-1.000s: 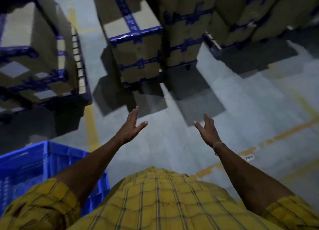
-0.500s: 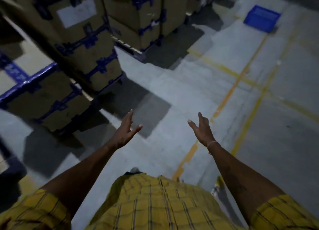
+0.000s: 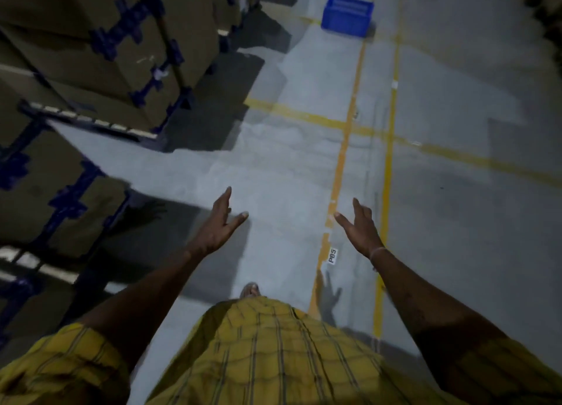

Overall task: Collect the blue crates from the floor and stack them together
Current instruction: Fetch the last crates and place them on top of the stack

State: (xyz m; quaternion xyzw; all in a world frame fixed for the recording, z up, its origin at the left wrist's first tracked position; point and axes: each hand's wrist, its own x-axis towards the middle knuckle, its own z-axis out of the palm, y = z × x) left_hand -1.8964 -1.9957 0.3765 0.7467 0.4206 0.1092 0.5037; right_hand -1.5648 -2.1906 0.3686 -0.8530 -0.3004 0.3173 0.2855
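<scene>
Ahead, blue crate (image 3: 347,15) on floor, contents unclear, left hand (image 3: 219,225) and right hand (image 3: 359,230) spread, empty.

Stacked cardboard boxes (image 3: 100,57) bound with dark blue strapping stand on pallets along the left of a grey concrete floor (image 3: 273,167); yellow floor lines (image 3: 390,149) cross it, and a small white label (image 3: 333,256) reads P05

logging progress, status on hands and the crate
Left hand open, right hand open, both empty. Blue crate on floor far ahead, untouched. Aisle floor between shows no obstacle.
</scene>
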